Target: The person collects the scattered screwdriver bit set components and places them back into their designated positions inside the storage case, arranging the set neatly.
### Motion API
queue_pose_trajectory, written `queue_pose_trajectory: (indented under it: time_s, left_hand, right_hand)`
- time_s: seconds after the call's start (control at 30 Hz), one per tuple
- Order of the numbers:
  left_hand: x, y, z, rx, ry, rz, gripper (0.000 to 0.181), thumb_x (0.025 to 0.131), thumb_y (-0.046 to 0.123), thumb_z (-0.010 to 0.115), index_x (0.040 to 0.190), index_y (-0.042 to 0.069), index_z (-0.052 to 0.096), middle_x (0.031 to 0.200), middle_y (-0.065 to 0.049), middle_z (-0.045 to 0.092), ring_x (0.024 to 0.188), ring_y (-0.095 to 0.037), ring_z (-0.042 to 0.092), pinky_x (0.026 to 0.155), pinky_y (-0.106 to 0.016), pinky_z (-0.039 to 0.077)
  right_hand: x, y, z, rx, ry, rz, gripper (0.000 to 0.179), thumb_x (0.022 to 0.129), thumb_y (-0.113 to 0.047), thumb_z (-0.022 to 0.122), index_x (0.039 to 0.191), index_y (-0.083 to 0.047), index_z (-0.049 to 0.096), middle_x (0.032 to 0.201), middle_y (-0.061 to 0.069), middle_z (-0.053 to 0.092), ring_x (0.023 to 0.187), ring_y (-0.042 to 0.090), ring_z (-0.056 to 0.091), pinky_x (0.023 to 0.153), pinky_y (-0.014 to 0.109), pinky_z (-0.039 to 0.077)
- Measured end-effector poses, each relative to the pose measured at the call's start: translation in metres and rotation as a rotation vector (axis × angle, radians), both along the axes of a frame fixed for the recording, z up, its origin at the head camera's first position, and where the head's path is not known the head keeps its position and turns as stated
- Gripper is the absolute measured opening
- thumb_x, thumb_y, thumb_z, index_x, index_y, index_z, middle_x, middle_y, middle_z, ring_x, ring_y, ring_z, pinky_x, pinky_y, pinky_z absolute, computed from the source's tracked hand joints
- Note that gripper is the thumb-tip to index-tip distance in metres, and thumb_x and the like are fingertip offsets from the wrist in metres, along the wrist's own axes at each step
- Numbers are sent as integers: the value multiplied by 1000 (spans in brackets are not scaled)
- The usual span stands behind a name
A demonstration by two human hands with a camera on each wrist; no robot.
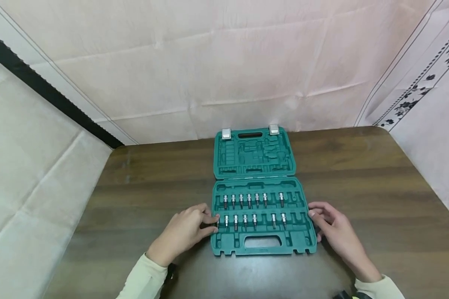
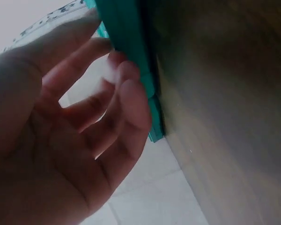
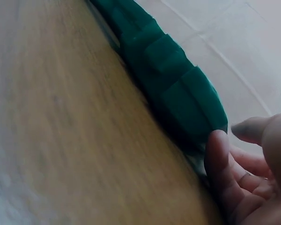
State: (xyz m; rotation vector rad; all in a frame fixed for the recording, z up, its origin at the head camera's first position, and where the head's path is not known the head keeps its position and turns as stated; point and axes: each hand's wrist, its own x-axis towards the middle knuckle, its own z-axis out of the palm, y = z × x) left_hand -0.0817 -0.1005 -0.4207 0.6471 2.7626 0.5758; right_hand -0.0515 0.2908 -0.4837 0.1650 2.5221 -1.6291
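A green plastic tool case (image 1: 262, 241) lies unfolded flat on the table. Two rows of small silver bit sockets (image 1: 254, 220) with dark tips sit in its lower half. At the left end of the lower row, my left hand (image 1: 187, 226) pinches a bit socket (image 1: 218, 223) between thumb and index finger, which largely hide it. In the left wrist view, the other fingers (image 2: 133, 103) curl beside the case's side wall (image 2: 124, 37). My right hand (image 1: 334, 224) holds the case's right edge, thumb at the rim and fingertips (image 3: 218, 147) against the side.
The case's lid half (image 1: 254, 155), with moulded recesses and two silver latches (image 1: 226, 133), lies toward the back edge of the brown wooden table (image 1: 164, 178). Pale cloth walls (image 1: 224, 62) rise behind and at both sides.
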Motion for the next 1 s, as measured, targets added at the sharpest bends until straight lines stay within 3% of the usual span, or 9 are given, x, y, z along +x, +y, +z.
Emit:
queue_pose_trajectory:
  time_s: [0.13,0.33,0.53,0.73,1.0]
  left_hand:
    - [-4,-3,-4,90,-81,10,29,97,26,79,124,15,80,108,8,66,74,-4,55,59,-25,48]
    - [-10,-4,-11,205,-54,55,18,99,20,77,116,16,80,107,9,68,93,-7,64,80,-30,57]
    - [-22,-9,-17,357,-66,139,21,99,13,75,121,12,76,101,7,71,90,-8,66,79,-28,59]
    - [-58,-10,-20,538,-151,284,33,102,10,70,134,7,67,108,-5,71,90,-22,69,71,-33,62]
    - [-106,-4,-25,633,-232,415,44,106,19,66,145,1,56,125,-16,68,109,-30,71,88,-37,62]
  right_hand:
    - [2,3,6,-36,-5,-11,40,111,-26,57,142,-1,55,117,20,62,76,17,64,58,35,58]
    - [-8,3,25,20,56,45,38,110,-21,59,143,-2,55,115,18,64,83,17,66,60,35,60]
    - [-28,-1,33,103,117,128,35,109,-19,61,140,-2,57,117,17,68,84,20,68,68,32,60]
    - [-64,0,41,153,161,189,41,110,-21,59,144,1,52,129,22,63,104,32,69,80,35,62]
    - [-115,-2,40,170,102,183,54,112,-25,55,153,6,40,142,29,52,124,43,60,97,56,56]
